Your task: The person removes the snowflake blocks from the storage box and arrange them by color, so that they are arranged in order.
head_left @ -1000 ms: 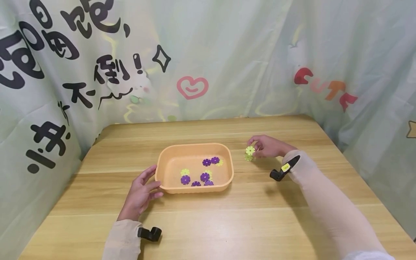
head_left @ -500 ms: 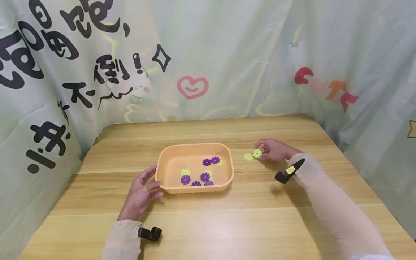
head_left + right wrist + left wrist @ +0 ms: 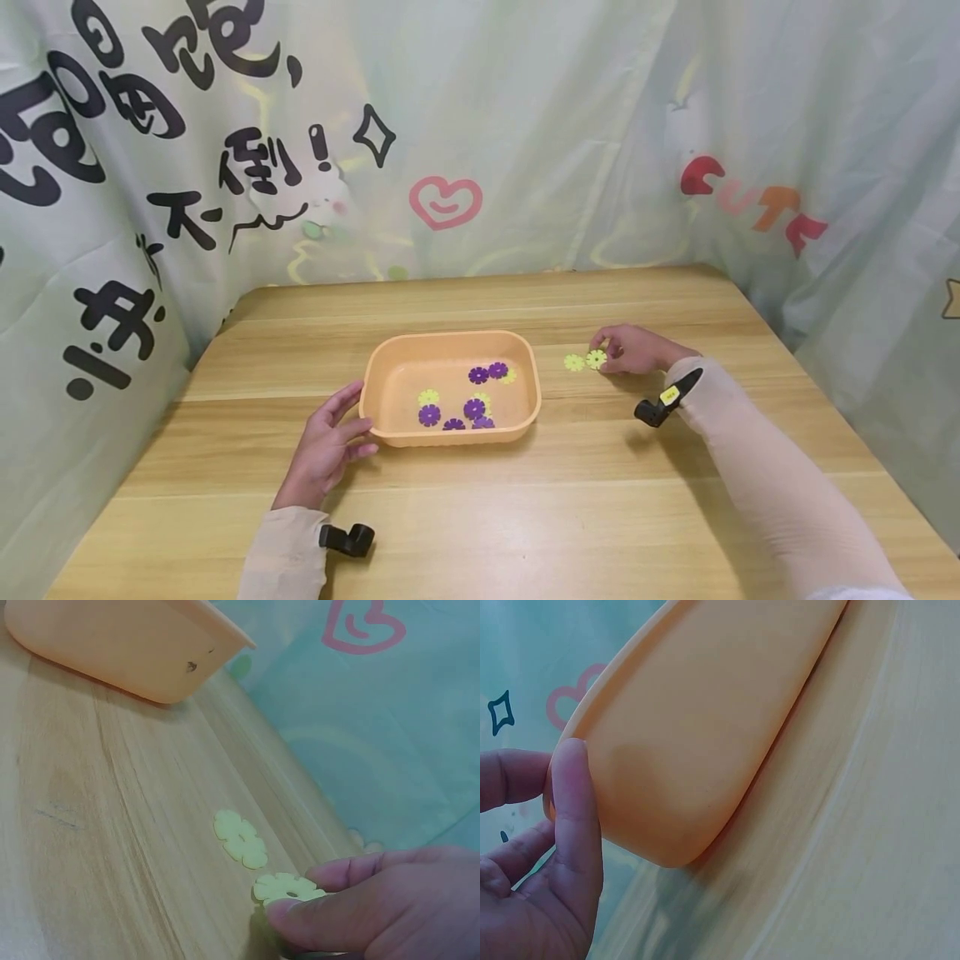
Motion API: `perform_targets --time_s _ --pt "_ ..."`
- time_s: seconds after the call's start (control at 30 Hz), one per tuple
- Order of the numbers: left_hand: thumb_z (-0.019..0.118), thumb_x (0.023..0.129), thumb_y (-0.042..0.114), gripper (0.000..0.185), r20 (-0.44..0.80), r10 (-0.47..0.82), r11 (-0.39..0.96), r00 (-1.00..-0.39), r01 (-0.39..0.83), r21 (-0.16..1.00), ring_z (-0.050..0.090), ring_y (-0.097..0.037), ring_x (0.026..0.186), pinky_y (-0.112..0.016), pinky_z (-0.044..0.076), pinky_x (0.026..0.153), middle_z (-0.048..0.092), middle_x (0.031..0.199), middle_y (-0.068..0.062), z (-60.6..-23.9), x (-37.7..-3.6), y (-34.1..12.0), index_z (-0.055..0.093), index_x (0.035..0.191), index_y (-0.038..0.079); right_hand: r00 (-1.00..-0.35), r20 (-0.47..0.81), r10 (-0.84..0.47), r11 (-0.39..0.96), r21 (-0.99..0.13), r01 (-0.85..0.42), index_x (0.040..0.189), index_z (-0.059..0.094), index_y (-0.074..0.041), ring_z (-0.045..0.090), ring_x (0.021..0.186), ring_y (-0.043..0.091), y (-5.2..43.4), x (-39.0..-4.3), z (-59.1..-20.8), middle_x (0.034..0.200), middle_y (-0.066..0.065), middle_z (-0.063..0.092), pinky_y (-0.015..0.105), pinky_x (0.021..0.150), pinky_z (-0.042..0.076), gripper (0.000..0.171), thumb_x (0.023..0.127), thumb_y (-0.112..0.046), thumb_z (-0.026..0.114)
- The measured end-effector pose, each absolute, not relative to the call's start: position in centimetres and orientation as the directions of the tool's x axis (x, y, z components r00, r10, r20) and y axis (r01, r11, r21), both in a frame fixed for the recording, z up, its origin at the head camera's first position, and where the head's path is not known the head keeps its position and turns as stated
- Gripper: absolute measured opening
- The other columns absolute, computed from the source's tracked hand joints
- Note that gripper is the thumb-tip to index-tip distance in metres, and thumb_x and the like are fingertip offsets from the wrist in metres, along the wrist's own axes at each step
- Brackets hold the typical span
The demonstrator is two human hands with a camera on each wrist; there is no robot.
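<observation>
In the head view, my left hand (image 3: pixel 321 454) holds the left end of an orange plastic basin (image 3: pixel 450 438). The left wrist view has the thumb (image 3: pixel 574 795) against the basin's wall, with other fingers at its rim. To the right of the basin, my right hand (image 3: pixel 637 350) pinches a yellow-green snowflake disc (image 3: pixel 596 359) between thumb and fingers, low over the table. Just left of it, another yellow-green snowflake disc (image 3: pixel 240 840) lies flat on the wood. Inside the basin are several purple snowflake discs (image 3: pixel 429 415) and several yellow-green ones (image 3: pixel 428 397).
The wooden table (image 3: pixel 487 525) reaches back to a printed curtain (image 3: pixel 525 150) that hangs along its far side and both flanks. A black wrist camera (image 3: pixel 348 540) sits on the left sleeve, and another black camera (image 3: pixel 660 404) on the right.
The right hand has moved right and down with its disc, off the second disc, which now lies uncovered beside it. The left hand and the basin stay in place.
</observation>
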State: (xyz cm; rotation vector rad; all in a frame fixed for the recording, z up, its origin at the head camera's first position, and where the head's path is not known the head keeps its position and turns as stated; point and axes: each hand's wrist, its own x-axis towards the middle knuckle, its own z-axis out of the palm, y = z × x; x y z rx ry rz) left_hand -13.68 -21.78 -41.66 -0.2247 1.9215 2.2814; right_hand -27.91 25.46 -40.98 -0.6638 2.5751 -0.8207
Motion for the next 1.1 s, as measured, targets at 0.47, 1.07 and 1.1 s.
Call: perform_targets --time_s 0.47,1.07,1.1 --pt "0.051 0.090 -0.014 0.066 -0.213 0.012 -0.168 -0.977 -0.212 0.963 0.061 -0.018 0.071 -0.023 0.059 0.059 0.028 0.151 -0.013 -41.62 -13.69 -21.68 0.029 0.150 0.005 -0.815 -0.172 -0.554 0.728 -0.575 -0.373 0.113 0.058 0.003 0.050 0.056 0.013 25.84 -27.99 -41.32 0.069 0.000 0.056 0.028 0.054 0.046 0.032 0.086 -0.007 0.071" --pt "0.051 0.091 -0.013 0.066 -0.213 0.010 -0.160 -0.977 -0.212 0.964 0.063 -0.019 0.076 -0.025 0.060 0.059 0.028 0.151 -0.013 -41.78 -13.81 -21.78 0.029 0.150 0.005 -0.815 -0.196 -0.546 0.746 -0.557 -0.365 0.113 0.059 0.001 0.048 0.053 0.012 25.74 -28.03 -41.29 0.068 -0.001 0.053 0.027 0.053 0.046 0.030 0.087 -0.008 0.071" --pt "0.051 0.091 -0.013 0.066 -0.212 0.010 -0.161 -0.977 -0.211 0.964 0.063 -0.019 0.077 -0.025 0.060 0.059 0.028 0.151 -0.012 -41.78 -13.83 -21.79 0.029 0.150 0.005 -0.814 -0.198 -0.546 0.745 -0.558 -0.365 0.113 0.059 0.001 0.048 0.053 0.012 25.71 -28.03 -41.25 0.069 0.000 0.054 0.027 0.053 0.046 0.030 0.088 -0.008 0.070"
